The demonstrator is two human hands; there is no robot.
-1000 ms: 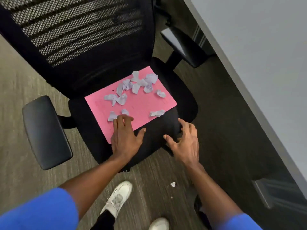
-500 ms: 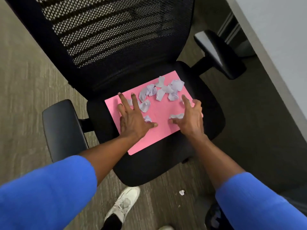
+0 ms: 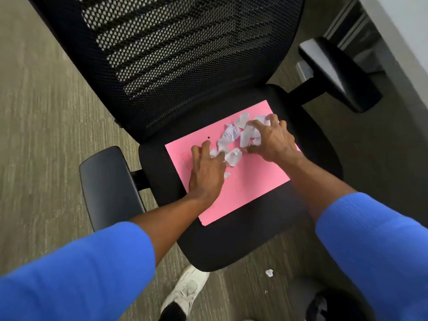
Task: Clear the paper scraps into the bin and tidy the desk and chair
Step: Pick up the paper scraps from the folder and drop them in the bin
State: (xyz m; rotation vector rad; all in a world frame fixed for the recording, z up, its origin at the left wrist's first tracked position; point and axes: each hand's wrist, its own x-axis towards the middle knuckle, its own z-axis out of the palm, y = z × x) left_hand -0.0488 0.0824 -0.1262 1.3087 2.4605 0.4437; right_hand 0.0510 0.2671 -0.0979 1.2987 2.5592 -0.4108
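A pink sheet (image 3: 245, 188) lies on the seat of a black mesh office chair (image 3: 231, 242). Several pale lilac paper scraps (image 3: 229, 137) are bunched together on the sheet's far half. My left hand (image 3: 206, 172) rests flat on the sheet, fingers spread, touching the scraps from the left. My right hand (image 3: 271, 140) is cupped over the scraps from the right, fingers curled on them. One scrap (image 3: 227, 174) lies apart beside my left thumb. Another scrap (image 3: 269, 272) lies on the carpet below the seat front.
The chair's left armrest (image 3: 108, 186) and right armrest (image 3: 335, 70) flank the seat. A grey desk edge (image 3: 403, 31) runs along the upper right. My white shoe (image 3: 185, 293) stands on the carpet under the seat front.
Both hands slid inward and away across the pink sheet, pushing the scattered scraps into one cluster. The view moved closer over the chair.
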